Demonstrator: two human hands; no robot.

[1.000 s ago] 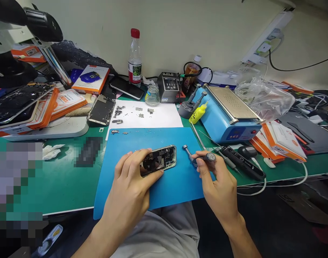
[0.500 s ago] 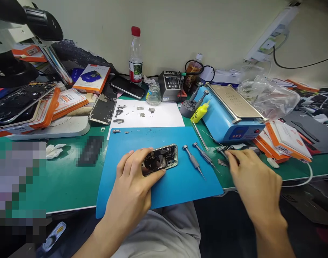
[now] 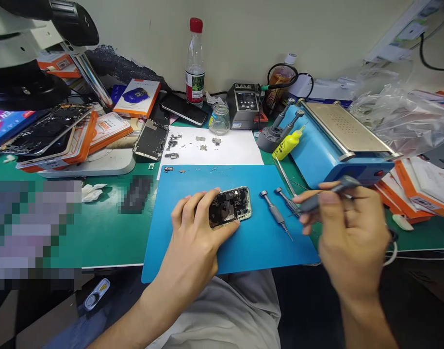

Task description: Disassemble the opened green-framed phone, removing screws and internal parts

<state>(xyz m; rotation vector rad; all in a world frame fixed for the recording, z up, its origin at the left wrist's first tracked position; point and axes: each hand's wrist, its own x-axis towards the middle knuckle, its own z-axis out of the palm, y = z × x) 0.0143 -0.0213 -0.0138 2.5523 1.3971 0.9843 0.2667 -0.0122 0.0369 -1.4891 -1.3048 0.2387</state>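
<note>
An opened phone body (image 3: 232,205) with its insides showing lies on the blue mat (image 3: 192,182). My left hand (image 3: 197,235) holds it down, fingers wrapped over its left end. My right hand (image 3: 347,232) is raised over the mat's right edge, blurred by motion, and grips a dark grey pen-shaped tool (image 3: 325,195) that points left. Two small screwdrivers lie on the mat between the phone and that hand: one screwdriver (image 3: 275,212) and a second screwdriver (image 3: 285,198) beside it.
A white sheet (image 3: 225,148) with several small parts lies behind the mat, next to a loose screen (image 3: 151,139). A blue heating plate machine (image 3: 331,145), yellow bottle (image 3: 289,145), soldering station (image 3: 245,105), water bottle (image 3: 195,65), orange boxes (image 3: 108,127) and microscope (image 3: 32,43) ring the green table.
My right hand set one screwdriver down on the mat, reached to the right of it and came up holding a dark pen-shaped tool. The left hand stayed on the phone; the view shifted.
</note>
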